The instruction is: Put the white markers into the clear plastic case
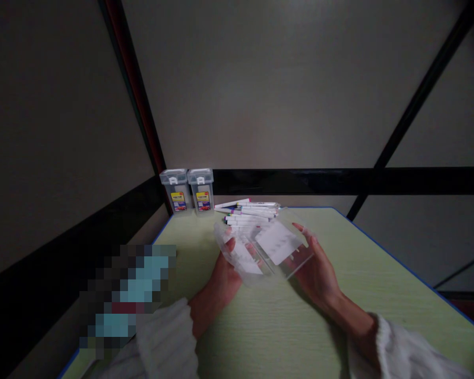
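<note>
Over the middle of the table, a clear plastic case [265,263] is held up between both of my hands. Two see-through portions of it spread to left and right, each showing a white patch; whether they are joined I cannot tell. My left hand [225,273] grips the left portion, thumb on its near side. Fingers of my right hand [318,271] wrap round the right portion, partly seen through the plastic. Just behind the case lies a loose pile of white markers [248,221] with coloured ends.
Two lidded clear plastic boxes [203,197] with yellow and blue labels stand upright at the table's back left corner. A pixelated, blurred-out object [130,300] lies along the left edge of the pale green table [260,337]. Grey panels with dark bars stand behind.
</note>
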Tool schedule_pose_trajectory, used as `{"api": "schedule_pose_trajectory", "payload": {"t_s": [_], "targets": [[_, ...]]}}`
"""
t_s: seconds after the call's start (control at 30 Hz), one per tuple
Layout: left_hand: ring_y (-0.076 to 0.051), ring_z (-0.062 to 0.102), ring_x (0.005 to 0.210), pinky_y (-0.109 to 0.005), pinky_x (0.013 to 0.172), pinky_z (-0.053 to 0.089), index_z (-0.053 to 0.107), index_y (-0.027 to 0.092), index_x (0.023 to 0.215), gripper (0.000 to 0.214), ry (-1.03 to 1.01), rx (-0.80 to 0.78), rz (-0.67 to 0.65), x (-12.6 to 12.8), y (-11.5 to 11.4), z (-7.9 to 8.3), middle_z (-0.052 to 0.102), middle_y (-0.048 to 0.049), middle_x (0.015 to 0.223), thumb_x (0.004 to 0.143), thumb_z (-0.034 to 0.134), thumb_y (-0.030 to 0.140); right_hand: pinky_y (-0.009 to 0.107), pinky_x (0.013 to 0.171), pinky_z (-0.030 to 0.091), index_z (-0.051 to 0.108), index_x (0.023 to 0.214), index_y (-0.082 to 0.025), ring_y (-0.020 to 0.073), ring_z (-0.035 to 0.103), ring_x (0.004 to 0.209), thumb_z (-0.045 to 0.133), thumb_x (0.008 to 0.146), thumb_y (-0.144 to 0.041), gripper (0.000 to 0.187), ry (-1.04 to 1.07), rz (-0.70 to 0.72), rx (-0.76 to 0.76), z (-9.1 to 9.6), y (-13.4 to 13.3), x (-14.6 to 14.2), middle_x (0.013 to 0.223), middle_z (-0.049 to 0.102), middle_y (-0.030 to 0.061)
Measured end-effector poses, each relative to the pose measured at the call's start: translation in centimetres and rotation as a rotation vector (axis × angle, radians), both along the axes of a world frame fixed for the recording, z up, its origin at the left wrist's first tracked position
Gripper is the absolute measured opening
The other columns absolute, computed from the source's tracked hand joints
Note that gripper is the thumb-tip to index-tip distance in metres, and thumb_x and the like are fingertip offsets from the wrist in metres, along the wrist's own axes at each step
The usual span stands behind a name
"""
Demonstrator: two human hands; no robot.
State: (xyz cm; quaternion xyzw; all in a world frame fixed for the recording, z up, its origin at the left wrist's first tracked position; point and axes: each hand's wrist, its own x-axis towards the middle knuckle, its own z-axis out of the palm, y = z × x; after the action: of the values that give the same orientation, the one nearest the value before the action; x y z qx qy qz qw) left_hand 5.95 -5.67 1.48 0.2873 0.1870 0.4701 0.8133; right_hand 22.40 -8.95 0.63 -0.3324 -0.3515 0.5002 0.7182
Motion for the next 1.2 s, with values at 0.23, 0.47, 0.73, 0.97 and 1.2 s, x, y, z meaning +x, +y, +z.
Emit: {"api": "schedule_pose_trajectory", "payload": {"t_s": [0.23, 0.47, 0.73, 0.97, 1.2], "targets": [[-0.019, 0.061, 0.076, -0.034, 0.07, 0.048, 0.034, 0.031, 0.123, 0.067, 0.012, -0.068, 0.104, 0.0, 0.1, 1.1, 0.062, 0.0005, 0.081, 0.062, 0.062, 0.039, 0.027, 0.07, 0.048, 0.062, 0.08, -0.021, 0.0177, 0.058, 0.089, 0.058, 0.072, -0.034, 0.016, 0.087, -0.148, -0.165, -1.2, 1.4, 1.9, 0.094, 0.065, 0.0001], [-0.018, 0.059, 0.073, -0.037, 0.07, 0.046, 0.029, 0.033, 0.125, 0.067, -0.055, -0.014, 0.065, -0.5, 0.1, 1.7, 0.061, -0.0013, 0.08, 0.066, 0.058, 0.038, 0.027, 0.065, 0.051, 0.061, 0.077, -0.02, 0.0173, 0.062, 0.081, 0.061, 0.068, -0.022, 0.009, 0.095, -0.098, -0.24, -2.2, 1.9, 3.2, 0.087, 0.068, 0.0029], [-0.025, 0.057, 0.086, -0.042, 0.073, 0.044, 0.039, 0.029, 0.121, 0.057, -0.076, -0.074, 0.084, -0.5, -0.2, 2.8, 0.06, -0.0059, 0.099, 0.069, 0.049, 0.048, 0.02, 0.055, 0.052, 0.06, 0.081, -0.017, 0.0137, 0.063, 0.07, 0.059, 0.068, -0.013, 0.013, 0.1, 0.093, -0.28, -1.8, 1.9, 3.4, 0.079, 0.068, 0.0028], [-0.028, 0.056, 0.088, -0.045, 0.074, 0.042, 0.045, 0.025, 0.118, 0.062, -0.038, -0.023, 0.057, -0.9, 0.2, 2.3, 0.063, -0.0078, 0.088, 0.065, 0.049, 0.056, 0.022, 0.058, 0.054, 0.059, 0.086, -0.014, 0.0148, 0.064, 0.068, 0.054, 0.067, -0.004, 0.022, 0.106, 0.263, -0.289, -0.6, 1.4, 4.0, 0.084, 0.067, 0.0062], [-0.028, 0.056, 0.089, -0.044, 0.074, 0.042, 0.045, 0.03, 0.119, 0.064, -0.05, -0.025, -0.084, -0.9, 0.0, 2.1, 0.063, -0.0064, 0.092, 0.061, 0.053, 0.054, 0.024, 0.051, 0.053, 0.059, 0.081, -0.014, 0.0152, 0.063, 0.056, 0.053, 0.067, -0.005, 0.018, 0.093, 0.298, -0.322, -0.3, 1.7, 3.8, 0.071, 0.066, 0.0043]]}}
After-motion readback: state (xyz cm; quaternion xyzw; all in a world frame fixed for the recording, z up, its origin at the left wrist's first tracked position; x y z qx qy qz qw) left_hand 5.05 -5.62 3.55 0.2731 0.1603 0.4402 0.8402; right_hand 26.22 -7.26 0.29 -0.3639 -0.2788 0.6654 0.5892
